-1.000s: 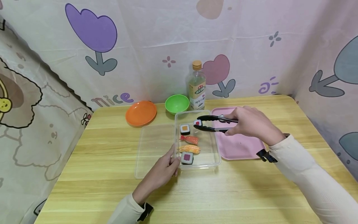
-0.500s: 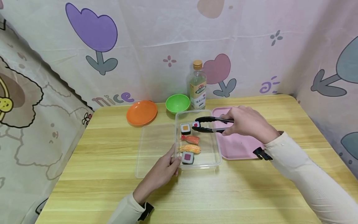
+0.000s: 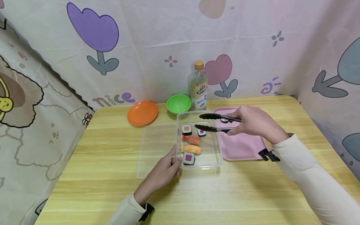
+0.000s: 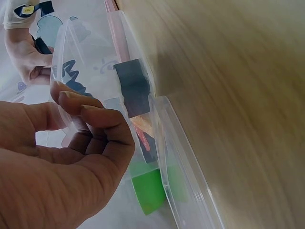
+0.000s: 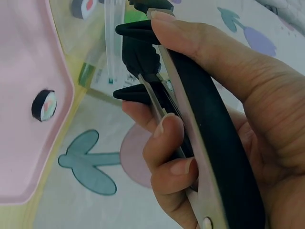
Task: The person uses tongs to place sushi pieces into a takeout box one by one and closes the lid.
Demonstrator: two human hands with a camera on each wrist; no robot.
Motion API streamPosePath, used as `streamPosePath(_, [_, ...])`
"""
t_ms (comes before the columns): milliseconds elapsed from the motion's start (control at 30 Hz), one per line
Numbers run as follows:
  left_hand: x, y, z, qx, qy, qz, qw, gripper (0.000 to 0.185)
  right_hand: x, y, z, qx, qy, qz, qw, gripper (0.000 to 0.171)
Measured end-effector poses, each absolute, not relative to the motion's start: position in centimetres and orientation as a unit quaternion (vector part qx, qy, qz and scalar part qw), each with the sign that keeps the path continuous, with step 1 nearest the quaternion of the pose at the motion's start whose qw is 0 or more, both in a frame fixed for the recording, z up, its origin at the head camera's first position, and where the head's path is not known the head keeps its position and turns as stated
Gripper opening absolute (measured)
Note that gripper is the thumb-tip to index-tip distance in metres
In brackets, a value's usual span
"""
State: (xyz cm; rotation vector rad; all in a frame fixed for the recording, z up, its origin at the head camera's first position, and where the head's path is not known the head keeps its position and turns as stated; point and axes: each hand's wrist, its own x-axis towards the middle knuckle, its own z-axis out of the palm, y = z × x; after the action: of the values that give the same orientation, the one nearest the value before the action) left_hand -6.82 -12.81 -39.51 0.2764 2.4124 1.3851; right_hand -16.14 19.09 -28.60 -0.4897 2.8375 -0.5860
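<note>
"Right hand [image 3: 254,122]?"
"Fingers gripping the tongs [image 3: 213,116], tips parted over the clear box [image 3: 211,151]!"
"The small red-centred sushi roll [image 3: 202,133]?"
"Inside, near those tips, while the left hand [image 3: 161,172] pinches the box's edge!"

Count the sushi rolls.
4: orange-centre roll, red-centre roll and purple-centre roll in the clear box; another roll on the pink tray. The right hand may hide more.

Tongs [image 3: 211,116] spread above box [image 3: 211,150], sushi [image 3: 192,149] inside.
Right hand [image 3: 254,122] grips tongs, left hand [image 3: 163,170] holds box; bottle [image 3: 199,90] behind.
</note>
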Motion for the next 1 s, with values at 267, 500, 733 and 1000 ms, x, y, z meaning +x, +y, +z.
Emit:
streamPosePath(267, [-6.8, -12.8, -39.5, 0.093, 0.851, 0.486, 0.176, 0.067, -16.0, 22.2, -28.5, -0.131, 0.961, -0.225, 0.091, 0.076])
streamPosePath(500, [-6.8, -12.8, -39.6, 0.094, 0.851, 0.486, 0.175, 0.067, -16.1, 25.7, -29.7, -0.102, 0.956, -0.261, 0.090, 0.083])
streamPosePath(733, [-6.8, -12.8, -39.5, 0.098, 0.855, 0.479, 0.173, 0.067, -16.0, 27.3, -31.4, -0.079, 0.955, -0.274, 0.086, 0.082])
streamPosePath(1000, [-6.8, -12.7, -39.5, 0.102, 0.855, 0.479, 0.170, 0.067, -16.7, 28.0, -33.8, -0.067, 0.952, -0.284, 0.098, 0.084])
